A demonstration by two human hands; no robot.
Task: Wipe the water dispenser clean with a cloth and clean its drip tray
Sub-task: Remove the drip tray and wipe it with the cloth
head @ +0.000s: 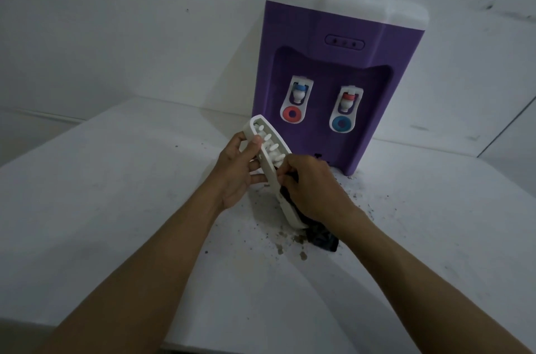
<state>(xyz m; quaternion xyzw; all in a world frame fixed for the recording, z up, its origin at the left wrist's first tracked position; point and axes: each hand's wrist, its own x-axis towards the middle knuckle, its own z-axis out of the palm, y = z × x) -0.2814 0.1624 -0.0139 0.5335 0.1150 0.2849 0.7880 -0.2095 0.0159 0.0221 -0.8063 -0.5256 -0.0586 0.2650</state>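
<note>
One drip tray (285,208) sits tilted at the frame's centre. The left hand (235,176) grips its upper part, and the right hand (313,188) clutches one dark cloth (322,237) against its lower part. Upper right, one purple water dispenser (333,63) shows two taps (298,92) and three indicator dots. Dirt specks (290,240) scatter over the white table (116,179).
</note>
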